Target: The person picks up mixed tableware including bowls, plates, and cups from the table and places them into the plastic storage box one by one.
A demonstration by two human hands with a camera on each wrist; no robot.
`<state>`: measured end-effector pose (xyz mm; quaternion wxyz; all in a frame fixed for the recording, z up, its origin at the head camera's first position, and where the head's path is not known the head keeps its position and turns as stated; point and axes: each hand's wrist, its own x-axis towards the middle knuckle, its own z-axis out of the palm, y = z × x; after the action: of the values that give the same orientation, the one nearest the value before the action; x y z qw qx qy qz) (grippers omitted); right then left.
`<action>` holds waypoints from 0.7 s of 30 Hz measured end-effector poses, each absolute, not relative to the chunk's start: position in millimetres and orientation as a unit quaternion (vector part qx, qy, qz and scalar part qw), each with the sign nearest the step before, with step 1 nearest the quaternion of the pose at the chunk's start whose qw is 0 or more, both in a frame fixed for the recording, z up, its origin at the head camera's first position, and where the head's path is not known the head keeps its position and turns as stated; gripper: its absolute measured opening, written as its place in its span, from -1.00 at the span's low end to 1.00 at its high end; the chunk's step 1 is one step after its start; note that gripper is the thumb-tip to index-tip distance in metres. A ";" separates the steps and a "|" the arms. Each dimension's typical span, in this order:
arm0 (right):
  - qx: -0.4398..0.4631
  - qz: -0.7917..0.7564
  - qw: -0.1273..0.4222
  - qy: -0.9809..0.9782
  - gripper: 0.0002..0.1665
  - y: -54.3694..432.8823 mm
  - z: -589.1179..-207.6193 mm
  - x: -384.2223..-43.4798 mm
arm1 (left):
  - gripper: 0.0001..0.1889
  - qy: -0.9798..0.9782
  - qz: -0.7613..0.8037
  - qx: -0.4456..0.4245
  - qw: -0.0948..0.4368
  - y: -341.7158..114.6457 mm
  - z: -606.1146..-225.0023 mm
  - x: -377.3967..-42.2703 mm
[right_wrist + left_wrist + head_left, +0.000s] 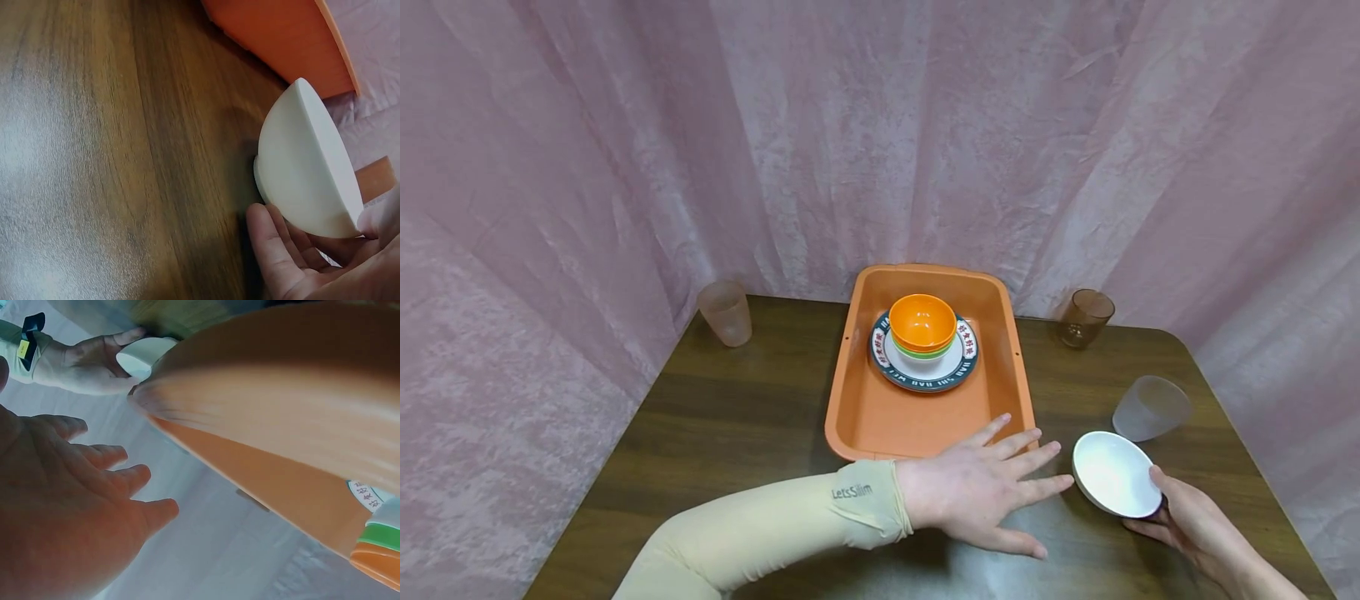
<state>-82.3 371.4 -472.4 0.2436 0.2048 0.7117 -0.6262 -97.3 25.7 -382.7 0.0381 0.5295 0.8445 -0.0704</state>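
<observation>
My right hand grips a white bowl by its right side, thumb at the rim and fingers beneath. In the right wrist view the bowl is tilted over the table. My left hand is stretched out with fingers spread and holds nothing; its fingertips point at the bowl, just left of it. Behind the left hand stands an orange tub. Inside it, a plate with a dark patterned rim bears a stack of bowls, an orange bowl on top and green and white ones below.
A frosted cup leans just behind the white bowl. Farther back at the right is a brown clear cup. Another frosted cup stands at the table's far left corner. A pink curtain hangs behind the wooden table.
</observation>
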 end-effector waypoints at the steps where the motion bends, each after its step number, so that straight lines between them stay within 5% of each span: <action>1: 0.202 -0.627 0.244 0.712 -0.10 371.8 -472.6 -82.3 | -0.15 0.844 -0.069 0.530 0.040 25.4 -382.3 -97.8; 21: 0.198 -0.651 0.246 0.690 -0.08 382.2 -431.0 -75.3 | -0.17 0.847 -0.048 0.527 0.046 14.7 -366.5 -110.0</action>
<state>-75.3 382.2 -431.0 0.2462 0.1975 0.6901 -0.6512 -110.0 14.7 -366.5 0.0460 0.5270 0.8473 -0.0479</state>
